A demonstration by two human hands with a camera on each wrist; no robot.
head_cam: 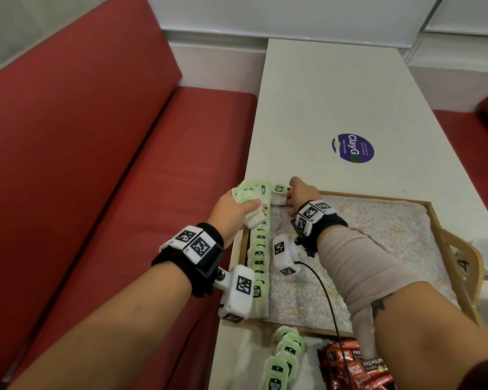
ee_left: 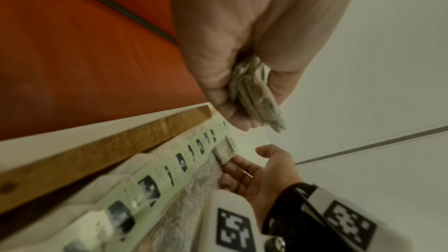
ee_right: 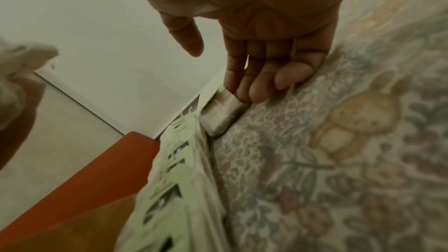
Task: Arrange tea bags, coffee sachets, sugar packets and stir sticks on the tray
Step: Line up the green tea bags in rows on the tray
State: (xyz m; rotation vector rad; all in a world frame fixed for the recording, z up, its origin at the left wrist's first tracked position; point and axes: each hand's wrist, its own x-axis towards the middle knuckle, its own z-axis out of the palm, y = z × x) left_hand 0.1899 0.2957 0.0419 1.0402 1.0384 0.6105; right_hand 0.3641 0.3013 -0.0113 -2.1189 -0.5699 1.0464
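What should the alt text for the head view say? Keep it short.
A left hand holds a bunch of green tea bags while the right hand touches a tea bag at the far end of a row along a wooden tray's left edge. Red coffee sachets lie on the white table nearby.

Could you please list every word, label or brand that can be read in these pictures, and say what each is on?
"ClayGo": purple sticker on the table; its smaller lines are too small to read.
"McCoy teas": green tea bag tags, only partly legible; the tags in the tray row are too blurred.
"PREMIUM CLASSIC": red coffee sachets; their brand is too blurred.
Wrist markers: square codes, no words.
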